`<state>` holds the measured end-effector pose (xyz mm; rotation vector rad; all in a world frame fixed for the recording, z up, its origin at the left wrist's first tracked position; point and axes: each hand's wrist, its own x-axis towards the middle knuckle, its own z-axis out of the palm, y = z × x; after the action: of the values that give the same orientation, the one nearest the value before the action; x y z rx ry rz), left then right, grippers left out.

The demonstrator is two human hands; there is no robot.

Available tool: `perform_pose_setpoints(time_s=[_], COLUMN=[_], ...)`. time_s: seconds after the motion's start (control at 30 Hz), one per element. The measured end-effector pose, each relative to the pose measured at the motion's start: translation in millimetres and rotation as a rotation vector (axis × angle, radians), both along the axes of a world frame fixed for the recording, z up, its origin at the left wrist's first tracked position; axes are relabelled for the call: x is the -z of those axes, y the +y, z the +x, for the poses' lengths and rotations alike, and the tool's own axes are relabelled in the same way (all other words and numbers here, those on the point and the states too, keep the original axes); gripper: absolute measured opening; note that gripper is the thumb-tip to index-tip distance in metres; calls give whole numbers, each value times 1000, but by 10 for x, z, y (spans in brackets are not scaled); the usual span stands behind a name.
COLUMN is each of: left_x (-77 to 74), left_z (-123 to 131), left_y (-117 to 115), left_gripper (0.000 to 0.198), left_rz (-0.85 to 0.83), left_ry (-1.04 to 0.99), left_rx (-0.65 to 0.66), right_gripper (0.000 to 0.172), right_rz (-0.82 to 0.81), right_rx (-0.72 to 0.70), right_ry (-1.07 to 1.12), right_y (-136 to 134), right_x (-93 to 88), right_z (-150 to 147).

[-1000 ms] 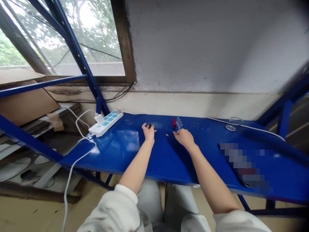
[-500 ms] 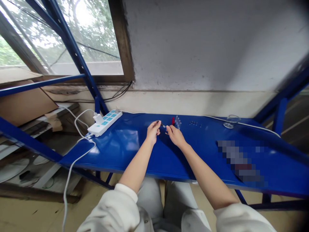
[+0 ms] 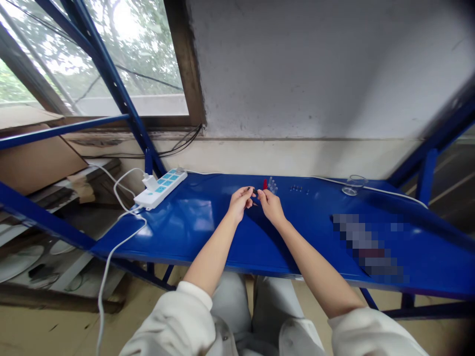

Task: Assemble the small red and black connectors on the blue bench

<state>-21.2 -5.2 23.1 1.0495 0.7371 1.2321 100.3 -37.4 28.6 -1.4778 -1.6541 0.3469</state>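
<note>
Above the blue table (image 3: 200, 242) my hands meet, fingertips nearly touching. My left hand (image 3: 240, 202) is closed in a pinch on a small, slim dark piece (image 3: 254, 191). My right hand (image 3: 271, 206) pinches at the other end of it, thumb and forefinger together; what lies inside that grip is mostly hidden. Just behind my right hand are several small clear tubes (image 3: 272, 185) and red pieces (image 3: 264, 184). Farther right lie several tiny parts (image 3: 296, 188), too small to name.
A white power strip (image 3: 162, 190) with a plug and cable lies at the table's left end. Toward the back right stands a round clear glass dish (image 3: 349, 190). A pixelated dark object (image 3: 363, 242) lies at the right. Blue frame posts (image 3: 426, 178) flank the table.
My left hand has moved right toward my right hand, closing the gap between them. The clear section that showed between my fingers is now mostly hidden.
</note>
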Motion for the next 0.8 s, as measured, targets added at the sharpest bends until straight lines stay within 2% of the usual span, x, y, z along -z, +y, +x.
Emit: perform_pose_setpoints(time_s=[0.13, 0.33, 0.6, 0.8], left_x=[-11, -49, -32, -18], left_z=[18, 35, 18, 2], left_y=[-11, -40, -20, -4], left_gripper=[34, 34, 32, 32], left_rz=[-7, -11, -17, -24], left_ry=[-22, -26, -75, -100], left_rx=[-45, -97, -97, -99], right_gripper=[39, 38, 34, 32], right_rz=[6, 18, 73, 143], right_rx=[78, 108, 125, 72], right_ry=[-119, -207, -260, -234], right_y=[2, -34, -69, -56], right_x=[9, -37, -64, -38], right_z=[-6, -19, -26, -17])
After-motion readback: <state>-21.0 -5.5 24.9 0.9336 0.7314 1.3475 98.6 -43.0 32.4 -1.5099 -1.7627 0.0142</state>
